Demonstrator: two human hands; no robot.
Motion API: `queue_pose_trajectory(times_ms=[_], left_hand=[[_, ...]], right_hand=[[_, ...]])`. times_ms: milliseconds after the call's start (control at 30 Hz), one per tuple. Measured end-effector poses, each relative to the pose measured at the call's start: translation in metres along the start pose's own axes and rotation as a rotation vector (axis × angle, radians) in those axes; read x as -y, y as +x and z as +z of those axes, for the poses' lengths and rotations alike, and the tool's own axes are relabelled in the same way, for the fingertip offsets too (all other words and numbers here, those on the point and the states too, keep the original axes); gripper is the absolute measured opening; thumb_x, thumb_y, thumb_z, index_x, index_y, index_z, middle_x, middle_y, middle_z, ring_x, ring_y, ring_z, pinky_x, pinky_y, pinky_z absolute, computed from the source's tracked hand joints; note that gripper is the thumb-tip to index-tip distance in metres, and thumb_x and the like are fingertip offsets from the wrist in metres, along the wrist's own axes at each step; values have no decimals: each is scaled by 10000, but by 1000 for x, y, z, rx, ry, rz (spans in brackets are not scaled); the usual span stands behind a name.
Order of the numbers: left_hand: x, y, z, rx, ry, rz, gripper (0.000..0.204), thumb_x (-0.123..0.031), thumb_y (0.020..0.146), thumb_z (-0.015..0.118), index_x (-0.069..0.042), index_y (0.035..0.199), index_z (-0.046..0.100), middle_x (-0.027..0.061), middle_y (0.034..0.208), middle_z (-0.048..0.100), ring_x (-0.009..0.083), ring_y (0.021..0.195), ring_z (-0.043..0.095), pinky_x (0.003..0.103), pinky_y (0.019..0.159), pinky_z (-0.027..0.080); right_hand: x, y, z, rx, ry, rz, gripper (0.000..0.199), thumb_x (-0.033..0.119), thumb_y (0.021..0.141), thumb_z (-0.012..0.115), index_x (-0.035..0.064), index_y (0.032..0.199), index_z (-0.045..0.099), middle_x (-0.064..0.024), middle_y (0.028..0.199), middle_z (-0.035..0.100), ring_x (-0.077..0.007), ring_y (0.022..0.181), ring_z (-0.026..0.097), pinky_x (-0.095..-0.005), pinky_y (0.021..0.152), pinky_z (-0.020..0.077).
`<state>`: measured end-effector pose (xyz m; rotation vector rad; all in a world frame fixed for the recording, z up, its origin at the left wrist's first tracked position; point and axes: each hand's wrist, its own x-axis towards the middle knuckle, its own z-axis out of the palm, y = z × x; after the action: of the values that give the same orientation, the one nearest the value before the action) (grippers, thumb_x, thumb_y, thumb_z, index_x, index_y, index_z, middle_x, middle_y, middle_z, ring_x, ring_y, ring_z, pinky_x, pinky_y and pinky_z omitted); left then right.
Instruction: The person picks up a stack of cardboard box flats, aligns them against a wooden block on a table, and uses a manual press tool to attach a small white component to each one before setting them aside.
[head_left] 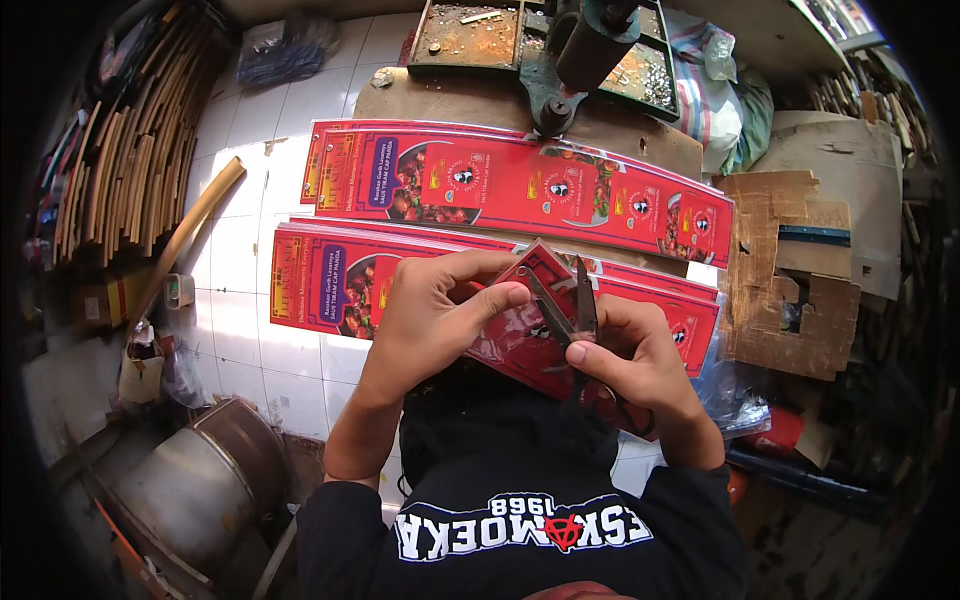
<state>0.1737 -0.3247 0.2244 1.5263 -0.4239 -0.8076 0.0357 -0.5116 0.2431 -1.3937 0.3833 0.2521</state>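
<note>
My left hand (425,315) pinches the edge of a red printed plastic sheet (515,340) between thumb and fingers, tilted above my lap. In my right hand (645,365) is a pair of dark metal scissors (586,300), with the blades spread apart against the sheet near its upper corner. The fingers of my right hand wrap the scissor handles, which are partly hidden. Just beyond my hands lies a stack of long red printed sheets (300,275), partly covered by my left hand. Behind it is a second red stack (520,195).
A dark green metal press (595,55) stands at the far side of the wooden board (430,98), beside trays (465,42) holding small metal bits. Torn cardboard (775,270) lies at right. Wooden strips (150,140) lean at left, and a metal drum (200,485) sits lower left.
</note>
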Motion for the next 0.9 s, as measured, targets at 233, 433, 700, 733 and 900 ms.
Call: queue_pose_trajectory(times_ms=[233,433,700,733,900], left_hand=[[13,16,-8,33,-142,-99,259,-64,872,712,57,1100,688,97,908,732,98,810,672,241,726,540],[15,20,-7,31,-186,-135,265,-59,876,708,56,1113,682,98,920,730,93,821,670,232,733,539],[14,16,-3,-15,-157,-47,328,-14,847,718,73,1155,648,136,1012,714,124,905,666,262,807,537],[8,14,-4,-9,-143,-77,337,8,844,714,82,1163,635,139,1038,704,137,935,662,272,838,531],[4,5,-1,-4,-114,-14,346,51,821,723,95,1147,614,148,1018,698,163,954,668,284,853,536]], right_hand=[[-2,16,-6,19,-32,91,180,135,884,694,-4,814,604,14,597,575,-42,491,566,-208,428,400],[1,21,-13,40,-45,151,179,126,887,684,-11,804,604,21,578,563,-34,460,550,-207,397,365],[13,23,-7,27,79,286,186,145,900,684,0,830,591,37,597,544,-17,439,490,-195,389,319],[18,23,-6,34,98,316,185,147,901,684,2,831,593,35,601,545,-16,443,488,-193,392,312],[26,22,-7,75,126,341,174,145,902,681,2,834,608,32,631,548,-8,508,486,-190,438,314]])
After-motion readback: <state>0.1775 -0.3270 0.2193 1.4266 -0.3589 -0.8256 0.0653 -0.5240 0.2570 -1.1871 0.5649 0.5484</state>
